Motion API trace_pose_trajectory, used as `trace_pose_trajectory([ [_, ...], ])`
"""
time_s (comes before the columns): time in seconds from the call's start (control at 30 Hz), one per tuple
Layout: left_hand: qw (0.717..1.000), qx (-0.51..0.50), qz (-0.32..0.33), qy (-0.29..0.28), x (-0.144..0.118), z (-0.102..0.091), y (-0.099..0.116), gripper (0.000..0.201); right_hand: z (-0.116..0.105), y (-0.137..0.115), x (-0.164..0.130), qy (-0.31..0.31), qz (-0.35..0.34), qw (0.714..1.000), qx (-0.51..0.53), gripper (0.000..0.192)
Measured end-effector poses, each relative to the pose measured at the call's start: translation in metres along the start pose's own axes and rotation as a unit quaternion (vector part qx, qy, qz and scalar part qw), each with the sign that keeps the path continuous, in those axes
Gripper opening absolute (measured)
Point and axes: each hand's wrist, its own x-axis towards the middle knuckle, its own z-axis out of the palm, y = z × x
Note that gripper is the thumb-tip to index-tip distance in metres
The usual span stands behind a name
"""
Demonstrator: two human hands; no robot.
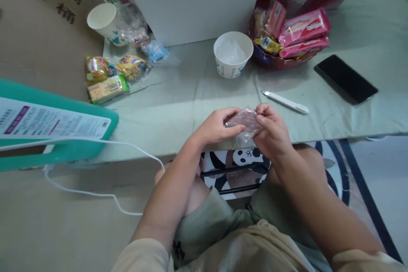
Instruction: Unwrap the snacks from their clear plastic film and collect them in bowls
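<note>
Between my two hands, just above the table's front edge, is a piece of crinkled clear plastic film [246,120]; whether anything is inside it I cannot make out. My left hand [219,126] grips its left side between thumb and fingers. On the right side, my right hand [270,129] pinches the film with thumb and forefinger. A white paper cup [233,60] with clear plastic in it stands upright beyond my hands. Lying flat to the right of it is a white utility knife [285,102].
A snack basket [283,63] with pink packets [304,29] stands at the back, beside a black phone [346,78]. Several wrapped snacks [108,88] and another paper cup [106,23] are at left. A green jug [63,123] and white cable [127,143] flank the left edge.
</note>
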Motion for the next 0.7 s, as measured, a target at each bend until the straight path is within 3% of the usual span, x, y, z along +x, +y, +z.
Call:
trace_pose_trajectory([
  [0.1, 0.999, -0.025, -0.018, 0.026, 0.004, -0.005, 0.001, 0.027, -0.002, 0.003, 0.002, 0.051, -0.053, 0.997, -0.039, 0.047],
  [0.17, 0.998, -0.049, -0.013, 0.022, 0.007, -0.009, 0.003, 0.019, -0.006, 0.003, 0.004, 0.052, -0.074, 0.991, -0.094, 0.056],
  [0.27, 0.996, -0.085, 0.017, 0.034, 0.012, -0.012, 0.005, 0.020, -0.011, -0.006, 0.009, -0.014, -0.035, 0.986, -0.161, 0.038],
  [0.37, 0.983, -0.123, 0.035, 0.132, 0.014, -0.016, 0.003, 0.029, -0.010, -0.035, 0.028, 0.026, -0.099, 0.969, -0.224, 0.027],
  [0.43, 0.974, -0.133, 0.028, 0.179, 0.014, -0.020, 0.002, 0.024, -0.002, -0.065, 0.052, 0.091, -0.194, 0.932, -0.291, 0.023],
  [0.5, 0.974, -0.130, 0.015, 0.187, 0.013, -0.024, 0.000, 0.019, 0.010, -0.095, 0.087, 0.115, -0.249, 0.871, -0.407, 0.023],
  [0.6, 0.975, -0.132, 0.002, 0.177, 0.012, -0.027, -0.001, 0.019, 0.027, -0.121, 0.149, 0.014, -0.265, 0.799, -0.540, 0.021],
  [0.7, 0.976, -0.141, -0.006, 0.168, 0.012, -0.028, -0.001, 0.020, 0.039, -0.117, 0.204, -0.050, -0.218, 0.737, -0.638, 0.016],
])
